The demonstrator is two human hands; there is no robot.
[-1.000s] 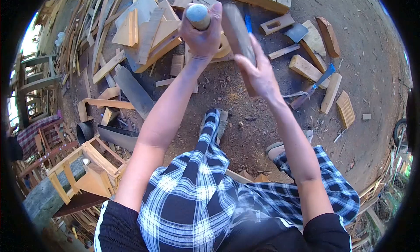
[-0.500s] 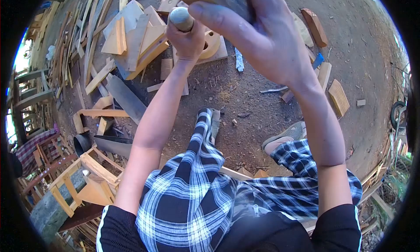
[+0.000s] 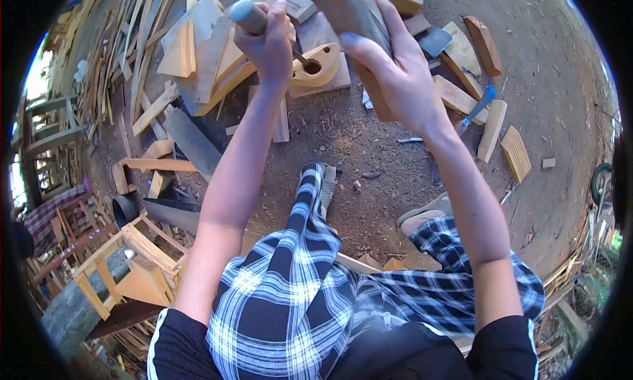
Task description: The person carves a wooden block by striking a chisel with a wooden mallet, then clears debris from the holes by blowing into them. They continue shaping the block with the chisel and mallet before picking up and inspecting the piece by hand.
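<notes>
My left hand (image 3: 267, 54) is wrapped round the handle of a chisel (image 3: 248, 15), whose rounded butt end sticks up above the fist. Its thin metal shank slants down to the right, reaching a hole in a pale, rounded wooden piece (image 3: 324, 65). That piece has a larger and a smaller hole and rests on a flat board (image 3: 336, 82). To the right, my right hand (image 3: 405, 77) grips a long, thick wooden block (image 3: 349, 11), raised apart from the chisel. The top of the block runs out of view, and some of my right fingers are hidden behind it.
Boards and offcuts (image 3: 188, 57) are heaped at the left. A blue-handled tool (image 3: 483, 103) lies among wood pieces on the right. A small wooden frame (image 3: 99, 284) stands at lower left. My feet rest on the dirt floor (image 3: 356, 156).
My right hand and the block have shifted right and away from the camera. The chisel handle has moved up and left, and more of the holed wooden piece shows.
</notes>
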